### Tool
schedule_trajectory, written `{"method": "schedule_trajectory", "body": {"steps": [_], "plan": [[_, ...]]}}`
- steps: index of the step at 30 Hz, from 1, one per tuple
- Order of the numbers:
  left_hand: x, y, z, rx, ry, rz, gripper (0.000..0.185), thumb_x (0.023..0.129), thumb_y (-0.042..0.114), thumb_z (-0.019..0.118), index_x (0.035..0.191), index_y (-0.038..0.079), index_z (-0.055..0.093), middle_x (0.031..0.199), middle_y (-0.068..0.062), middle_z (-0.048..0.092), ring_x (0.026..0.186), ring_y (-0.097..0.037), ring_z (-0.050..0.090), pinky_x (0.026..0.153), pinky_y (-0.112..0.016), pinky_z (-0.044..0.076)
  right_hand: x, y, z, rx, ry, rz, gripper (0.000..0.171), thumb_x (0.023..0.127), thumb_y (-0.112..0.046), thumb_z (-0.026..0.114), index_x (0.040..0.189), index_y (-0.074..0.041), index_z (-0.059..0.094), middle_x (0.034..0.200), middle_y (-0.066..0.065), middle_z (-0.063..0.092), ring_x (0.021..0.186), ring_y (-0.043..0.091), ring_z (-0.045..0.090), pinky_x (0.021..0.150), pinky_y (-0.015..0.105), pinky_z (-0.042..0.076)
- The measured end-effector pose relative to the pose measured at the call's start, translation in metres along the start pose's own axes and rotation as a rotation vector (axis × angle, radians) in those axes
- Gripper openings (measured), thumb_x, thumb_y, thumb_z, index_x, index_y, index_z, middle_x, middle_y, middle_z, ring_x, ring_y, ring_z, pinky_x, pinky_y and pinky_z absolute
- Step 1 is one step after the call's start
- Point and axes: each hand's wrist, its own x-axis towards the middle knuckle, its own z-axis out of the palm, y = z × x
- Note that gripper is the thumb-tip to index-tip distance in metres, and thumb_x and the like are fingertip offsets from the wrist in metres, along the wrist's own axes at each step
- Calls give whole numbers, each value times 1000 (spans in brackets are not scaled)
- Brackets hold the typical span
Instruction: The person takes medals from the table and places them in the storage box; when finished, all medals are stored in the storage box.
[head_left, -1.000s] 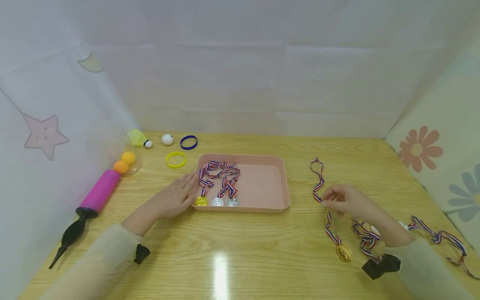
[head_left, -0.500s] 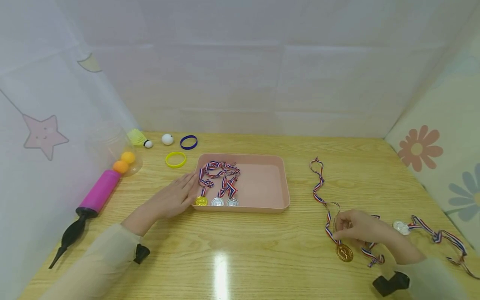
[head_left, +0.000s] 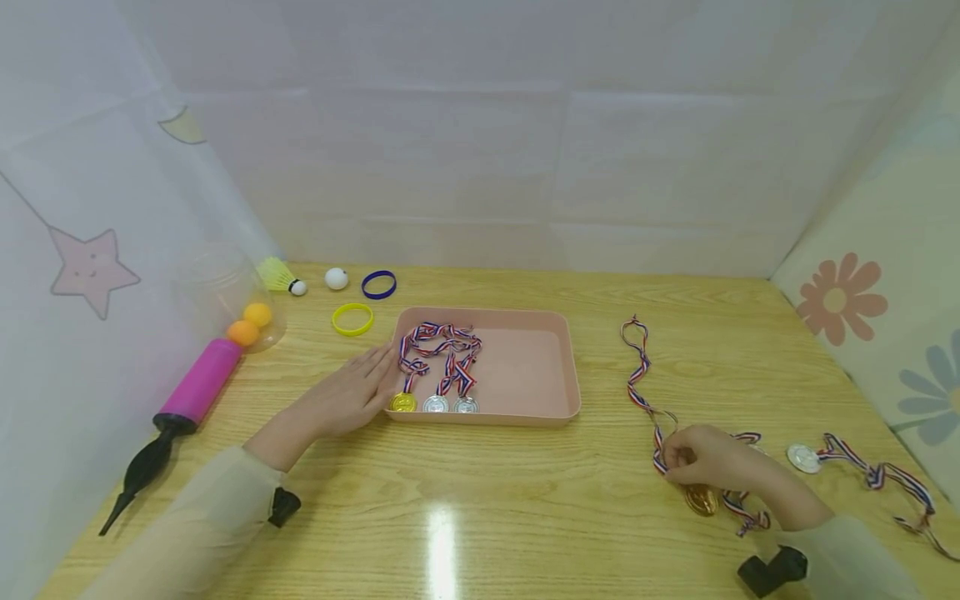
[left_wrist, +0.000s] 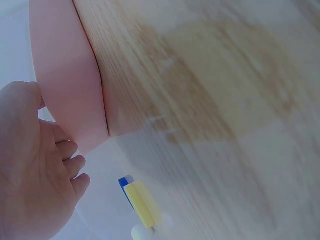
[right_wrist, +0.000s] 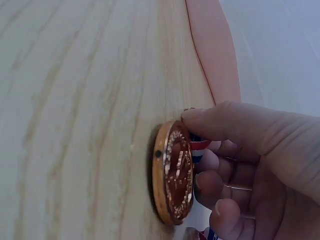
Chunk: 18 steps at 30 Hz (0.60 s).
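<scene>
- Far left, unrelated clutter: pink air pump [head_left: 197, 385], clear jar [head_left: 225, 292] holding orange balls [head_left: 249, 324], shuttlecock [head_left: 279, 276], white ball [head_left: 336, 278], blue wristband [head_left: 378, 284], yellow wristband [head_left: 352, 319]. None of it is touched.
- Left hand [head_left: 351, 393]: released, fingers straight, lying flat on the bench [head_left: 480, 500] and touching the left wall of the pink tray [head_left: 525, 367]. It holds nothing; it looks to be steadying the tray.
- Tray contents, so the done part: three medals lined along the near edge at the tray's left side, one gold [head_left: 402, 402] and two silver [head_left: 450, 404], their striped ribbons [head_left: 441, 346] bunched behind them. The right half of the tray is bare.
- Right of the tray, on the bench: the gold medal [head_left: 701, 499] in hand. Right hand [head_left: 712, 467] grasps it; the wrist view shows thumb and fingers pinching the disc at its edge, tipped up off the wood. Its ribbon [head_left: 639, 367] trails away toward the far side, lying loose on the bench.
- Further right: a silver medal [head_left: 803, 457] with its own ribbon [head_left: 877, 475], lying untouched near the right edge.
- Judgement: three in, two out, one of those being picked up. Roughly just past halfway.
</scene>
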Motion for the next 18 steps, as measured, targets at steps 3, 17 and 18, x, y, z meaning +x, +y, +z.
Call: {"method": "schedule_trajectory", "body": {"steps": [3, 17, 18], "plan": [[0, 0, 0, 1, -7, -4, 57, 100, 26, 37, 142, -9, 20, 147, -24, 18, 135, -36, 16, 108, -49, 19, -1, 1, -2, 28, 13, -26, 16, 86, -17, 66, 72, -16, 58, 62, -11, 49, 53, 1, 43, 44, 22, 41], [1, -3, 3, 6, -21, -14, 59, 100, 29, 36, 143, -8, 18, 148, -22, 16, 135, -36, 15, 108, -48, 17, -1, -3, -24, 256, 79, 36, 18, 95, -14, 52, 93, 2, 60, 77, 7, 59, 62, 17, 53, 52, 29, 47], [1, -4, 3, 6, -22, -15, 60, 100, 29, 36, 143, -8, 18, 148, -22, 15, 135, -36, 14, 108, -48, 16, -1, -3, -25, 272, 92, 46, 19, 95, -14, 52, 94, 4, 59, 80, 9, 61, 68, 19, 56, 56, 30, 49]]}}
